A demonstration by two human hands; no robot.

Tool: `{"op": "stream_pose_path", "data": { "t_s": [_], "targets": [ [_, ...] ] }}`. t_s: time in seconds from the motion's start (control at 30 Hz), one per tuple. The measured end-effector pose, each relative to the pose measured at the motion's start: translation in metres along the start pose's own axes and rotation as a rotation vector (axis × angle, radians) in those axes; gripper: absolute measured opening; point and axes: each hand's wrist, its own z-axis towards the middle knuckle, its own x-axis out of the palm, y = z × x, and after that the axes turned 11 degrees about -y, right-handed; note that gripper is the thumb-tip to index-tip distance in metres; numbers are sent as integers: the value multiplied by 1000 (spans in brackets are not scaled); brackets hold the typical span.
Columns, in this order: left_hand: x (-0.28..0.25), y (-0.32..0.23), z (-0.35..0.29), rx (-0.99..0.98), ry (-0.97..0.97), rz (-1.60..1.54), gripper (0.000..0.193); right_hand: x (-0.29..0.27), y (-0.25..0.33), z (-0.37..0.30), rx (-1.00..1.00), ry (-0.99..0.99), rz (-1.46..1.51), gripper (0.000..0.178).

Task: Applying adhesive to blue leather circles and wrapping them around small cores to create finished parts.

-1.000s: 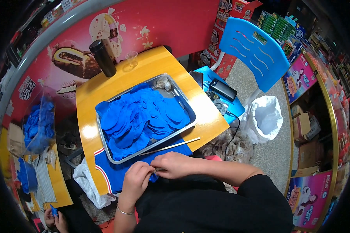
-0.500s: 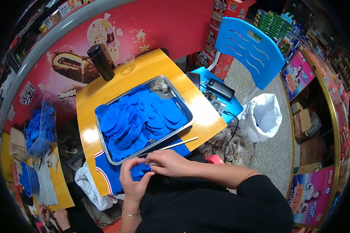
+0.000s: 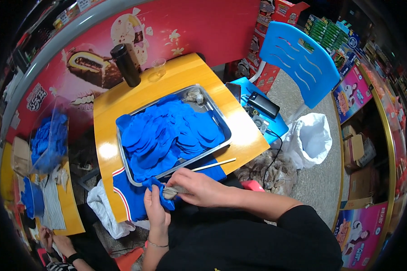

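Close to my body, my left hand [image 3: 156,208] pinches a small blue cloth piece [image 3: 167,203] between thumb and fingers. My right hand [image 3: 195,187] is closed round a grey-brown wad [image 3: 169,193], its end pressed against the blue cloth; what it is made of I cannot make out. Just beyond my hands stands a metal tray [image 3: 130,174], heaped with flat, rounded blue cloth pieces [image 3: 167,131]. In its far right corner lies a grey-brown bundle [image 3: 195,96] that looks wrapped in clear plastic. A thin pale stick [image 3: 216,164] rests by the tray's near edge.
The tray stands on a yellow table [image 3: 108,117] with a dark flask [image 3: 125,65] and a clear cup [image 3: 159,67]. To the right are a blue chair [image 3: 300,58], a black device [image 3: 263,105] and a white bag [image 3: 309,140]. A co-worker's hands [image 3: 59,241] show at lower left.
The blue cloth has come up between my hands, and the grey-brown wad now shows plainly in my right hand. My left fingers have closed on the cloth. The whole view has shifted slightly.
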Motion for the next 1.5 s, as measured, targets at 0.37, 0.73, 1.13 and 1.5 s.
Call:
{"op": "stream_pose_path", "data": {
  "t_s": [0.37, 0.73, 1.13, 1.5],
  "targets": [
    [2, -2, 9, -144, 130, -199, 22, -4, -8, 8, 368, -72, 435, 45],
    [1, -7, 7, -208, 110, -226, 23, 11, 1, 9, -32, 29, -146, 31],
    [0, -9, 12, -217, 174, -58, 24, 27, -15, 3, -69, -55, -207, 22],
    [1, -5, 7, -237, 185, -95, 32, 28, -9, 6, -52, -72, -326, 12]
  ]
}}
